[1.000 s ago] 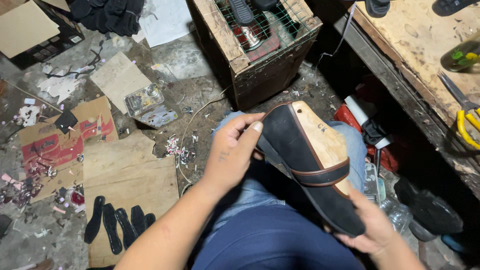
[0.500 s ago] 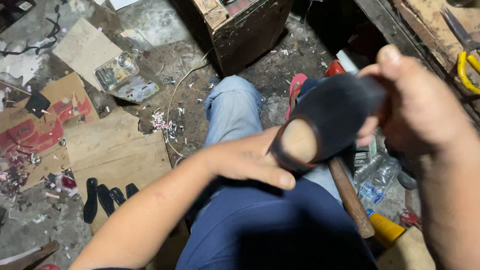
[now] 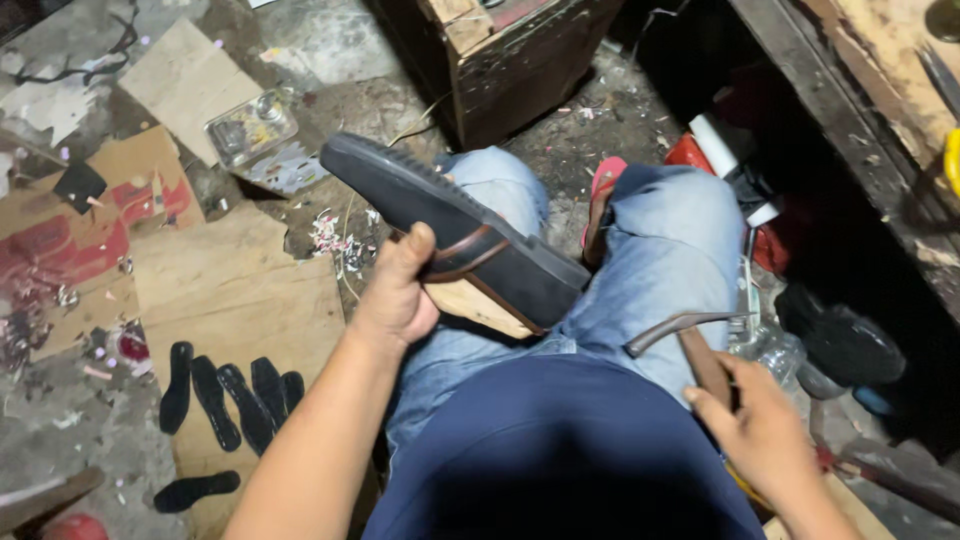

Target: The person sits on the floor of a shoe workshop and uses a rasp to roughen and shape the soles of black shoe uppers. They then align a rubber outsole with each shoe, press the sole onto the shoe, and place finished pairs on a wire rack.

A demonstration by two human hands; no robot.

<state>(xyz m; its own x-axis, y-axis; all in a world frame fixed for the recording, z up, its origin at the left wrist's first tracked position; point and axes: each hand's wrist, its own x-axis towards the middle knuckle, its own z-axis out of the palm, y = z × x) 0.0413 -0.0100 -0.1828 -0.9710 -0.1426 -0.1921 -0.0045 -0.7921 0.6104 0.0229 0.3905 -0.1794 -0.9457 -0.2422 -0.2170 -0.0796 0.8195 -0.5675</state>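
sandal (image 3: 450, 235): black sole up, over the lap, long axis running upper-left to lower-right, toe end away from the wooden crate (image 3: 500, 60)
left hand (image 3: 400, 295): clamped on sandal's middle from below, thumb on strap
right hand (image 3: 765, 430): fingers closed on a hammer (image 3: 700, 345), right of sandal

On the floor (image 3: 330, 95) at your far left lies a flattened cardboard box (image 3: 95, 215), brown with red printed patches, partly torn. Just right of it sits a plain tan cardboard sheet (image 3: 235, 300), no print, with black sole cutouts (image 3: 225, 395) along its near-left corner. Up toward the top left edge of the floor rests a clear plastic blister package (image 3: 250, 125), rectangular, on another bare cardboard piece (image 3: 180, 75). No screens or signs visible.
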